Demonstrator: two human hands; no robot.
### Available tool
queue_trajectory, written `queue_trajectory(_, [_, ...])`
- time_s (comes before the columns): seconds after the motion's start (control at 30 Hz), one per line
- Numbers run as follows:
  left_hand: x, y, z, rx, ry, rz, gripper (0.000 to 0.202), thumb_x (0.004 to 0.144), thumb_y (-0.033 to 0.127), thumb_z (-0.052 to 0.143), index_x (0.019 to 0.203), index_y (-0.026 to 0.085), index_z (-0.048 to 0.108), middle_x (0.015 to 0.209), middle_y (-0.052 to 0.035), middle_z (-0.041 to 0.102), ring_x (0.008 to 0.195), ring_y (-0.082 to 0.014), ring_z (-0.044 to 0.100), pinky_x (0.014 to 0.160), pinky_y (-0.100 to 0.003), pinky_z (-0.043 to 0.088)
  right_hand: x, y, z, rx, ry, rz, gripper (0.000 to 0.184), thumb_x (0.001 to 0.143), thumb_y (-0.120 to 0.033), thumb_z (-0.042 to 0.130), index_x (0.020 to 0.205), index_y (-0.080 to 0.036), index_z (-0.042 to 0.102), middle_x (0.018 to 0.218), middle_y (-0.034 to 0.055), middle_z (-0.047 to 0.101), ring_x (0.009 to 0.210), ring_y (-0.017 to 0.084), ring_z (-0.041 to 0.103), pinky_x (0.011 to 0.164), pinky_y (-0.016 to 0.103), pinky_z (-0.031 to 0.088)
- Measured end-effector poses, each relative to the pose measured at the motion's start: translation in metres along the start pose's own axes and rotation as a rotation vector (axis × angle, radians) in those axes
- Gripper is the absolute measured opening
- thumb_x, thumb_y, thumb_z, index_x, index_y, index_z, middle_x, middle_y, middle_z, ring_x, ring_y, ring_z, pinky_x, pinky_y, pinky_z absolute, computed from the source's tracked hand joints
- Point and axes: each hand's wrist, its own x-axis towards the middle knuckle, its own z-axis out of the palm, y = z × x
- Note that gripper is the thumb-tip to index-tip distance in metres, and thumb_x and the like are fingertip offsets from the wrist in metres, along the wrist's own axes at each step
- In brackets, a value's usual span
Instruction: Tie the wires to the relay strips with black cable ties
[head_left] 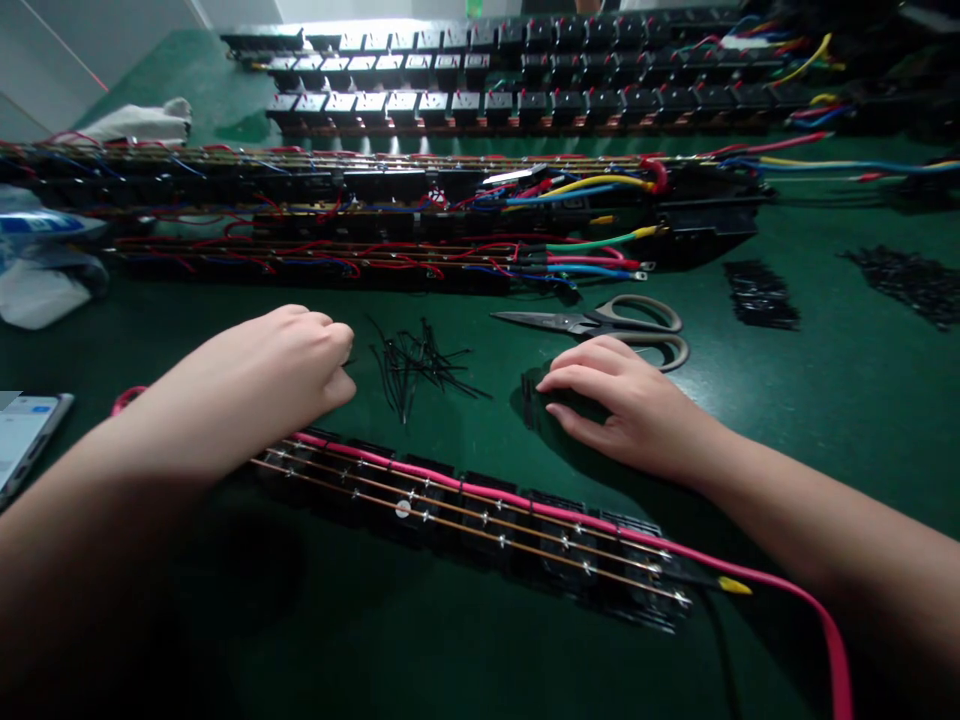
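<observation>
My left hand (307, 350) is closed in a fist above the far left end of a black strip assembly (480, 520). What its fingers hold, if anything, is hidden. Three copper-coloured rods and a pink-red cable (517, 497) run along that strip. Just right of the fist lies a loose heap of black cable ties (416, 362). My right hand (607, 400) rests low over the table, thumb and forefinger apart, its fingertips beside a few short black pieces (528, 400). Scissors (600, 325) with grey-brown handles lie just beyond it.
Several wired black strips (337, 250) stretch across the back, with coloured leads at their right ends. Two piles of small black parts, one neat (761, 295) and one scattered (911, 285), lie at right. A phone (30, 440) and a plastic bag (45, 260) are at left.
</observation>
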Motion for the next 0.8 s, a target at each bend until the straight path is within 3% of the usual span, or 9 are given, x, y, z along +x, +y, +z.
queue_trajectory(0.03, [-0.003,0.002,-0.004,0.071,-0.003,0.056,0.016,0.078,0.016,0.051,0.065,0.024,0.045,0.071,-0.0048,0.052,0.074,-0.026,0.056,0.073,-0.04,0.04,0.0,0.0,0.0,-0.002,0.001,-0.001,0.011,0.093,-0.021,0.063,0.102,-0.019,0.069,0.099,0.0112,0.072,0.095,0.025,0.065,0.082,0.041,0.056])
queue_trajectory(0.1, [-0.006,0.008,-0.011,0.111,-0.032,0.038,0.015,0.082,0.017,0.047,0.069,0.023,0.046,0.074,-0.0051,0.054,0.072,-0.0245,0.056,0.069,-0.039,0.04,-0.001,0.001,0.0,-0.007,0.001,-0.004,0.011,0.093,-0.021,0.063,0.102,-0.018,0.069,0.099,0.0116,0.072,0.095,0.025,0.065,0.082,0.041,0.056])
queue_trajectory(0.23, [-0.008,0.022,-0.017,-0.064,-0.082,-0.014,0.011,0.085,0.023,0.05,0.075,0.023,0.047,0.072,-0.001,0.057,0.063,-0.0181,0.051,0.06,-0.034,0.036,0.0,0.0,0.0,-0.009,0.006,-0.016,0.011,0.093,-0.019,0.063,0.102,-0.017,0.069,0.1,0.012,0.072,0.095,0.025,0.065,0.082,0.041,0.056])
queue_trajectory(0.4, [-0.001,0.047,-0.01,-0.318,-0.174,0.006,0.011,0.085,0.025,0.051,0.075,0.023,0.047,0.062,0.0055,0.051,0.054,-0.0122,0.042,0.053,-0.028,0.029,0.005,-0.011,-0.009,0.041,0.063,0.004,0.01,0.093,-0.017,0.063,0.101,-0.017,0.069,0.099,0.0117,0.072,0.095,0.024,0.066,0.081,0.038,0.057])
queue_trajectory(0.6, [0.009,0.084,0.003,-0.82,-0.143,0.016,0.006,0.079,0.018,0.051,0.078,0.023,0.049,0.068,0.0082,0.054,0.062,-0.0103,0.044,0.057,-0.022,0.034,0.013,-0.042,-0.022,0.454,0.031,0.227,0.01,0.092,-0.023,0.068,0.101,-0.02,0.069,0.094,0.0036,0.074,0.081,0.015,0.069,0.073,0.027,0.058])
queue_trajectory(0.7, [0.014,0.099,0.005,-1.159,-0.253,-0.014,0.004,0.084,0.019,0.051,0.085,0.022,0.054,0.076,0.0067,0.065,0.065,-0.0099,0.053,0.058,-0.021,0.037,0.017,-0.053,-0.027,0.712,-0.023,0.37,0.016,0.088,-0.028,0.074,0.102,-0.02,0.071,0.096,0.002,0.075,0.084,0.015,0.071,0.078,0.026,0.059])
queue_trajectory(0.8, [0.02,0.11,0.006,-1.36,-0.303,-0.04,0.005,0.089,0.023,0.054,0.09,0.02,0.058,0.083,0.0031,0.071,0.077,-0.0113,0.061,0.067,-0.021,0.042,0.021,-0.057,-0.032,0.927,-0.043,0.492,0.016,0.085,-0.027,0.078,0.099,-0.021,0.073,0.094,0.0011,0.076,0.086,0.016,0.073,0.077,0.025,0.059])
